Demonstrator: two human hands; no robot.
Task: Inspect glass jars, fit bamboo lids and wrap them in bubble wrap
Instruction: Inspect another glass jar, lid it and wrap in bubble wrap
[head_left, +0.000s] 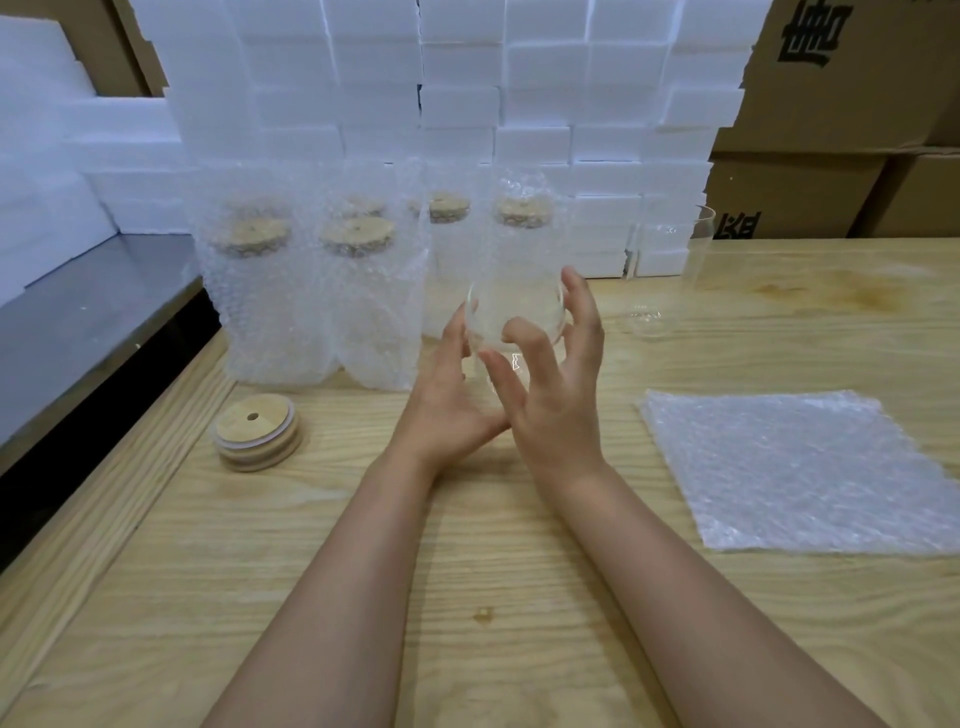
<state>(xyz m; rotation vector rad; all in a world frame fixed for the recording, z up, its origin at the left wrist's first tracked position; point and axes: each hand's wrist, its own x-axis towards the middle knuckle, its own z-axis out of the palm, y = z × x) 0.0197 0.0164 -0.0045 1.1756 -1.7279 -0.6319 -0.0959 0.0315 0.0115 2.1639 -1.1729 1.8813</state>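
Observation:
A clear glass jar (511, 322) with no lid is held between both hands above the middle of the wooden table (467, 597). My left hand (447, 405) cups its left side and base. My right hand (550, 384) grips its right side with spread, curled fingers. A small stack of bamboo lids (258, 432) with a centre hole lies on the table to the left. A flat sheet of bubble wrap (800, 473) lies to the right. Several wrapped, lidded jars (311, 301) stand behind the hands.
Another bare glass jar (670, 265) stands at the back right. White foam blocks (467, 104) are stacked along the back, with cardboard boxes (841, 104) at the right. A grey metal surface (88, 312) adjoins the table's left edge.

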